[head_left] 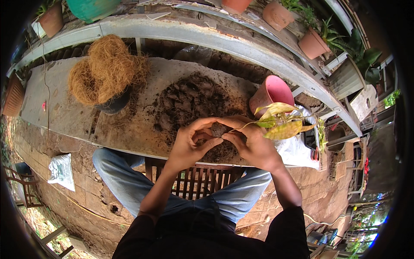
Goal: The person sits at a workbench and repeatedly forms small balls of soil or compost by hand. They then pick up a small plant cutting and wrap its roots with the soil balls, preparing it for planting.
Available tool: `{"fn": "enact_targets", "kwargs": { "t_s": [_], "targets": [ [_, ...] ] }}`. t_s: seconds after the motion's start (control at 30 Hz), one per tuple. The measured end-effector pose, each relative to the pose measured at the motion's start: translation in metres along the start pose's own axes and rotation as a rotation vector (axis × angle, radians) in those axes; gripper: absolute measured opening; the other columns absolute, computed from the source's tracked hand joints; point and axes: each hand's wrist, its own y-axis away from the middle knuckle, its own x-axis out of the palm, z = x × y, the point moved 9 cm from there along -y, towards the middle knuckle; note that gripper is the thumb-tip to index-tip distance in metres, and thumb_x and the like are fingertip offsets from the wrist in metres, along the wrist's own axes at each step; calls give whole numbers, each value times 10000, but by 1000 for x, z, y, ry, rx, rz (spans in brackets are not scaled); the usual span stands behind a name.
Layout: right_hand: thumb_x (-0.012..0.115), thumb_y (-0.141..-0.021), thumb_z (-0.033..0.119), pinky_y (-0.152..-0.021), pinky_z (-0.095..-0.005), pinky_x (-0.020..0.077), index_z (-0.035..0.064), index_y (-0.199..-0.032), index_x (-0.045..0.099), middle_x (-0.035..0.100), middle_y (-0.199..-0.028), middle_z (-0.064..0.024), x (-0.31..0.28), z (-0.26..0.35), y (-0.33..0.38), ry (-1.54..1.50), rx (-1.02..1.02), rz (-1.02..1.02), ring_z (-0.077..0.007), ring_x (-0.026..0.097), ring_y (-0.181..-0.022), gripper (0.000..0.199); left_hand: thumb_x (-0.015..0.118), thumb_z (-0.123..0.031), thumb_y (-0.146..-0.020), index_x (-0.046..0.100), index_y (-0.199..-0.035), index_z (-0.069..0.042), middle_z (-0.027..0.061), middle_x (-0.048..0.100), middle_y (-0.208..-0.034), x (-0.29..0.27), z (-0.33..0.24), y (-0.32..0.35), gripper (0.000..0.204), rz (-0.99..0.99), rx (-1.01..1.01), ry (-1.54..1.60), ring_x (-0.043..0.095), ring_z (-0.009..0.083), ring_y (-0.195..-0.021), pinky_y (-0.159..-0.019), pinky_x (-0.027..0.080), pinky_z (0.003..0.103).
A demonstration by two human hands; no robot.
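My left hand [189, 144] and my right hand [257, 146] meet above the table's front edge. Between their fingertips is a dark clump of soil [219, 129], which looks like the root ball of a small plant. A thin stem runs from it past my right hand to drooping yellow-green leaves [282, 125]. Fingers of both hands are closed about the clump; some are hidden behind it. Loose dark soil [192, 97] with lumps lies spread on the table just beyond my hands.
Coconut fibre [108, 69] is heaped over a black pot [115, 103] at the left of the table [56, 95]. A pink pot [278, 90] lies tipped at the right, near a white plastic bag [297, 151]. A metal-edged shelf [207, 32] with potted plants runs behind.
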Motion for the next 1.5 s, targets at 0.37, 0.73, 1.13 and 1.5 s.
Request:
{"fn": "enact_targets", "kwargs": {
  "t_s": [0.37,0.73,1.13,1.5],
  "targets": [
    [690,-805,-46,-869,-305,529,-29,-1150,607,663,-1095,-128,1,-13,-6,-195,96,124,-177,645,-1003,355,773,-66,-783,568,-1244,-28,80,638,-868,3,-11,-1,505,43,177,-273,636,131,-779,-753,533,275],
    [690,-769,-42,-771,-362,536,-4,-1084,632,672,-977,-177,-6,8,-6,-87,-69,-2,-306,680,-871,322,789,-82,-755,584,-1218,-54,128,677,-944,-3,-22,2,506,41,188,-352,663,180,-806,-743,537,308],
    [736,-762,-24,-807,-328,535,5,-1114,632,689,-1012,-135,-8,1,6,-125,-9,-146,-230,678,-938,369,742,-53,-807,583,-1213,-30,117,685,-1053,5,-41,9,436,-21,303,-445,673,187,-880,-822,522,287],
    [736,-771,-54,-808,-276,551,-13,-1062,671,651,-1062,-114,-11,-21,6,-589,52,-61,-157,645,-910,301,595,-11,-925,440,-1328,42,135,559,-1228,8,-27,5,435,93,65,269,530,153,-1151,-970,432,280]
  ]
}}
